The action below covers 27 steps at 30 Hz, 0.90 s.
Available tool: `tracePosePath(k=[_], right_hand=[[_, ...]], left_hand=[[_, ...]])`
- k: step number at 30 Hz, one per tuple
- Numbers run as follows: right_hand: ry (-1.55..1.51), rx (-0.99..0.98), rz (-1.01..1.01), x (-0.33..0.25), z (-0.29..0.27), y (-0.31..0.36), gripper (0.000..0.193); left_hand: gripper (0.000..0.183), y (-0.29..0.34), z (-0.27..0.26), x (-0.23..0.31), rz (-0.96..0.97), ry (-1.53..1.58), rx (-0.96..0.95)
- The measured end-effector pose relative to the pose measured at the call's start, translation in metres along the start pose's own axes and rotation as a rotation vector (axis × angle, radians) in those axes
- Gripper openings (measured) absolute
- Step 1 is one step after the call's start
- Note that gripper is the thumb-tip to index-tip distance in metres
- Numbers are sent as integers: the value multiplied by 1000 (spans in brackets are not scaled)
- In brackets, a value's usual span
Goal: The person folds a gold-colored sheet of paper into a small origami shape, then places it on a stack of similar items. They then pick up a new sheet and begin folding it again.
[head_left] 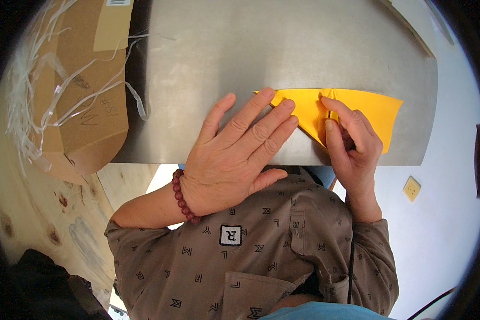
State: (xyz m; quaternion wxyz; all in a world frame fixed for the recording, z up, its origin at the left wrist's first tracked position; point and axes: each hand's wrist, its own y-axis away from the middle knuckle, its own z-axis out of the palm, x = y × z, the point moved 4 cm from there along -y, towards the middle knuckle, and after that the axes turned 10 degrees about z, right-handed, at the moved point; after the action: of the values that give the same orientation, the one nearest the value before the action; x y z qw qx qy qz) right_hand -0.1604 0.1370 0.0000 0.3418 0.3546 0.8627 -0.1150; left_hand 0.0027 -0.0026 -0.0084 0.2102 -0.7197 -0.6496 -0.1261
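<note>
Brushed steel surface (282, 58), near edge: folded yellow paper sheet (376, 109), light, thin, easily creased.
Left hand (234, 152) flat, grip open, pinning folds; right hand (352, 141) grip pinched on centre crease; best held by edges.

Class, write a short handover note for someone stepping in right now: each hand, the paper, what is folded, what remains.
Left hand: flat, fingertips pressing the yellow paper's left part onto the metal table.
Right hand: fingertips pinching a fold near the paper's middle.
Done: the paper already shows folds, with a point toward the table's near edge.
Left: the crease under the right fingers is not yet flat; later folds cannot be told.
</note>
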Motion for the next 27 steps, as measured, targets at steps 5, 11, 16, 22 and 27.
tracePosePath(k=[5, 11, 16, 22, 27], right_hand=[[-55, -26, 17, 0, 2, -1, 32], [-78, -21, 10, 2, 0, 0, 31], [-77, -15, -9, 3, 0, -2, 30], [-65, -25, 2, 4, -3, -1, 30], [-64, -18, 0, 4, -3, -1, 30]], left_hand=[[80, 0, -1, -1, -24, 12, -40], [85, -3, -1, 0, -26, 7, -80], [85, -4, 1, 0, -38, -17, -77], [91, -4, 1, 1, -21, -36, -82], [89, -4, 1, 1, -15, -57, -85]])
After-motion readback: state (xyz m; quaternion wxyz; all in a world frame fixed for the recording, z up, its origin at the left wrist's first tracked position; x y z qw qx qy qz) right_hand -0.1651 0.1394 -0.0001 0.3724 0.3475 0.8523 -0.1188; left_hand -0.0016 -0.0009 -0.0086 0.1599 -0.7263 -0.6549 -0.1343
